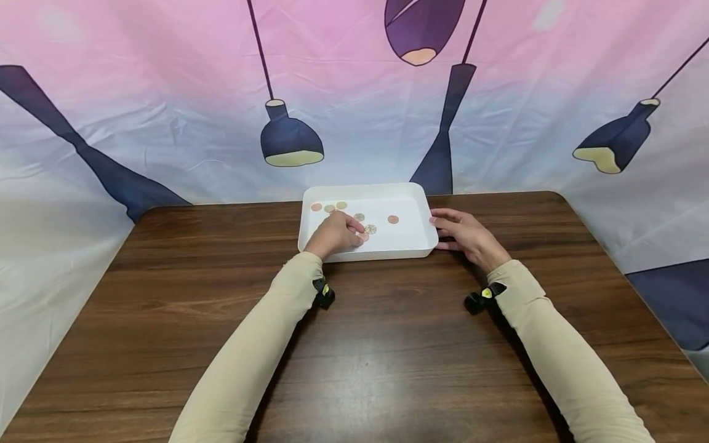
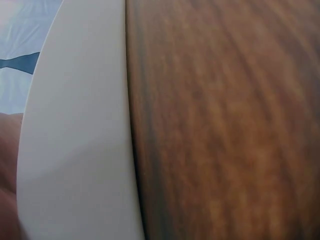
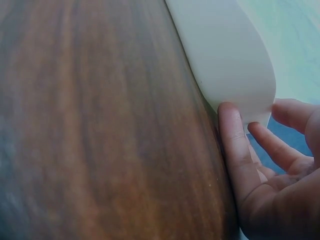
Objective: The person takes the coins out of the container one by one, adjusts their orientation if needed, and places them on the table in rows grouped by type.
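A shallow white tray [image 1: 376, 254] stands on the wooden table, with several coins lying flat inside. My left hand [image 1: 334, 234] reaches over its front left part, thumb and fingers curled together. At those fingertips, a copper-coloured coin [image 1: 364, 236] appears pinched, partly covered by the hand. Just beyond lies a gold-coloured coin [image 1: 371, 229]. My right hand [image 1: 468, 237] rests against the tray's right end, fingers extended and spread. In the right wrist view, its fingertips [image 3: 228, 112] touch the tray's rounded corner [image 3: 245, 95]. The left wrist view shows mostly the tray's outer wall [image 2: 80, 115].
Another copper-coloured coin [image 1: 393, 219] lies apart toward the tray's right side. A second copper-coloured coin [image 1: 316, 207] and gold-coloured ones [image 1: 341, 205] sit near the back left. Behind the table [image 1: 399, 344] hangs a cloth backdrop [image 1: 354, 92] printed with lamps.
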A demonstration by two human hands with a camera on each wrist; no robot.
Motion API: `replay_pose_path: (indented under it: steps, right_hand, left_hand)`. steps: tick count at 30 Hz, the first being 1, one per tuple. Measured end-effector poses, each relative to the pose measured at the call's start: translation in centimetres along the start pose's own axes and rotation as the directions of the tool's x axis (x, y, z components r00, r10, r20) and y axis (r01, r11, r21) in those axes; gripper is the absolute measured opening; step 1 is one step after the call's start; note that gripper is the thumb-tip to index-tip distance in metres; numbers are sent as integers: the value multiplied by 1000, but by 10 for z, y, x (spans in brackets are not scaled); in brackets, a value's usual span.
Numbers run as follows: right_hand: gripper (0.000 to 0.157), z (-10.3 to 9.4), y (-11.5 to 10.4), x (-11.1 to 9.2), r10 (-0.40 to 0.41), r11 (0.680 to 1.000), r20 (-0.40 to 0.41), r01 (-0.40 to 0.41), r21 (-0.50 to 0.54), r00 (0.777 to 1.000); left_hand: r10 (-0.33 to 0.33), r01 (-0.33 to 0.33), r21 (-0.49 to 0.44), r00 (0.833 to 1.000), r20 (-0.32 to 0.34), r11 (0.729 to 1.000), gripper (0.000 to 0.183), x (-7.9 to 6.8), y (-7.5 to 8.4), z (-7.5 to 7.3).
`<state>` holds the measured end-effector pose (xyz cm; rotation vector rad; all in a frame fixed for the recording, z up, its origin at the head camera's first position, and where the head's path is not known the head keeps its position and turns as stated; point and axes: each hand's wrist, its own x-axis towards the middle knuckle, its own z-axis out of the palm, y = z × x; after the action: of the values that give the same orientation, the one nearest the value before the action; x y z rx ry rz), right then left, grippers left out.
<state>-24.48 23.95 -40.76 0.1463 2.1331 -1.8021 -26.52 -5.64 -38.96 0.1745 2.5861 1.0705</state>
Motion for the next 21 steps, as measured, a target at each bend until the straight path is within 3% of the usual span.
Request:
replay_pose_path:
  steps: [14,21]
  right_hand:
    - [58,1,-2,3,12,1000,6,-12,-4,1000]
    - [59,0,0,3,-10,1000,-5,10,-5,1000]
  left_hand:
    - [-10,6,56,998,65,998,18,0,-1,-4]
    - [55,-55,28,998,2,998,22,-1,-7,-1]
